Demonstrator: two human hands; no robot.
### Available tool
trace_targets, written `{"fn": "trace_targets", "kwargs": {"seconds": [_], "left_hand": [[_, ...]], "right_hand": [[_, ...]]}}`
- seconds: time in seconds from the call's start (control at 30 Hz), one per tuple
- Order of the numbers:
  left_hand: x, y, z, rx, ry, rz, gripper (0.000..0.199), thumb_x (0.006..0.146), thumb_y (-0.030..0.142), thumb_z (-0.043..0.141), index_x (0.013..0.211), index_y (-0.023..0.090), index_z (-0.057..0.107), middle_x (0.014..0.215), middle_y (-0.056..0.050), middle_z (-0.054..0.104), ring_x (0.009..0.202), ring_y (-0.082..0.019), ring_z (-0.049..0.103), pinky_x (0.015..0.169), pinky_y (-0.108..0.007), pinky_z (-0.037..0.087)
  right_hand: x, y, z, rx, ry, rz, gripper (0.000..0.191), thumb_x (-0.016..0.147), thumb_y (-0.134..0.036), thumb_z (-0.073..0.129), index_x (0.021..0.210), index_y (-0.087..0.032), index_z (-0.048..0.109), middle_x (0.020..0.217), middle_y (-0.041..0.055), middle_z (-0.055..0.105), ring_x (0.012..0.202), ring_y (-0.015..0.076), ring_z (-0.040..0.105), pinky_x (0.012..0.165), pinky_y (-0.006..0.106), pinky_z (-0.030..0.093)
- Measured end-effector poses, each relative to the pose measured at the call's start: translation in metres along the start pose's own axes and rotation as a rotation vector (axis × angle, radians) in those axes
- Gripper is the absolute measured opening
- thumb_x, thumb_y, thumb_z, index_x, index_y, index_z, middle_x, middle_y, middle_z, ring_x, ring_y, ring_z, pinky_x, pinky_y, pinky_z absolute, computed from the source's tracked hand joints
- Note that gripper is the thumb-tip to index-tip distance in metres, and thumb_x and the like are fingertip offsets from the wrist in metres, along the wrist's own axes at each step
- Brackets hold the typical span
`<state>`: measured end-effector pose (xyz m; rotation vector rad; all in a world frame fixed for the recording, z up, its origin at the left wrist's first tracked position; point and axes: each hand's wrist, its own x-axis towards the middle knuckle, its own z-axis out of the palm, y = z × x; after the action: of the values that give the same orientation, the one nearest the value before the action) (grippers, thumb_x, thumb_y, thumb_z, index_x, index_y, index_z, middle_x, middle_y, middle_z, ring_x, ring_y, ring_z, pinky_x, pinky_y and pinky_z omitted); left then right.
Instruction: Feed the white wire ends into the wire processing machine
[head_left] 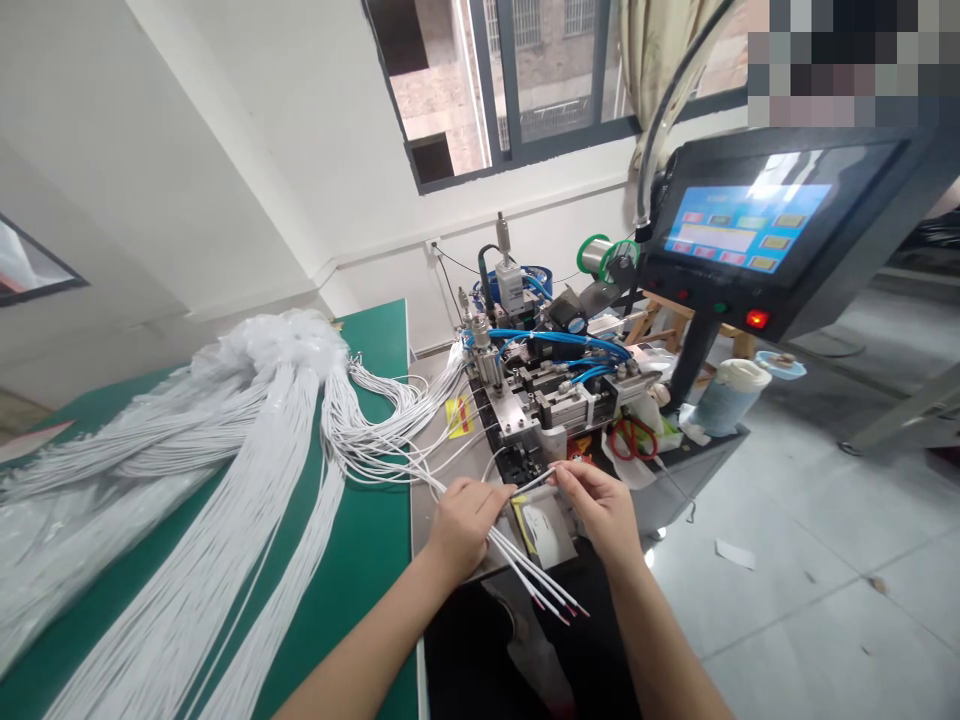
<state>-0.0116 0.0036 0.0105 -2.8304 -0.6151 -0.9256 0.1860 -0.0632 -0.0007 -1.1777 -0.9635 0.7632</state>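
Note:
Both my hands are at the front of a metal machine [517, 410] with blue air hoses. My left hand [466, 520] is closed around a white cable [532, 486]. My right hand [596, 497] pinches the same cable near its end, just in front of the machine. Below my left hand, several white cables [529, 570] hang toward my lap, their tips reddish. More white cables [382, 440] run from the left to the machine. The cable's very tip is hidden by my right fingers.
Long bundles of white cables [247, 490] and clear plastic wrapping [285, 335] lie on the green table [375, 580]. A touchscreen panel [750, 230] stands at right. Red-handled scissors [632, 440], a wire spool [598, 257] and a bluish container [727, 395] are around the machine.

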Motion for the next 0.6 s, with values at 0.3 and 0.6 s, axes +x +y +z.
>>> {"fn": "trace_targets", "kwargs": {"seconds": [0.3, 0.6], "left_hand": [[-0.001, -0.002, 0.003, 0.047, -0.03, -0.029, 0.032, 0.09, 0.013, 0.036, 0.115, 0.013, 0.056, 0.08, -0.007, 0.063, 0.074, -0.018, 0.057, 0.069, -0.031, 0.042], [0.0, -0.003, 0.002, 0.007, -0.07, 0.019, 0.033, 0.091, 0.014, 0.037, 0.12, 0.014, 0.052, 0.081, -0.007, 0.065, 0.075, -0.017, 0.06, 0.067, -0.03, 0.045]], "right_hand": [[0.018, 0.004, -0.012, -0.003, -0.181, 0.082, 0.032, 0.079, -0.046, 0.064, 0.075, -0.015, 0.065, 0.068, 0.0019, 0.063, 0.063, 0.0144, 0.057, 0.058, 0.025, 0.045], [0.018, 0.012, -0.002, 0.099, -0.099, 0.068, 0.03, 0.079, -0.045, 0.065, 0.085, -0.015, 0.069, 0.074, 0.0037, 0.068, 0.059, 0.0127, 0.055, 0.054, 0.023, 0.041]]}}
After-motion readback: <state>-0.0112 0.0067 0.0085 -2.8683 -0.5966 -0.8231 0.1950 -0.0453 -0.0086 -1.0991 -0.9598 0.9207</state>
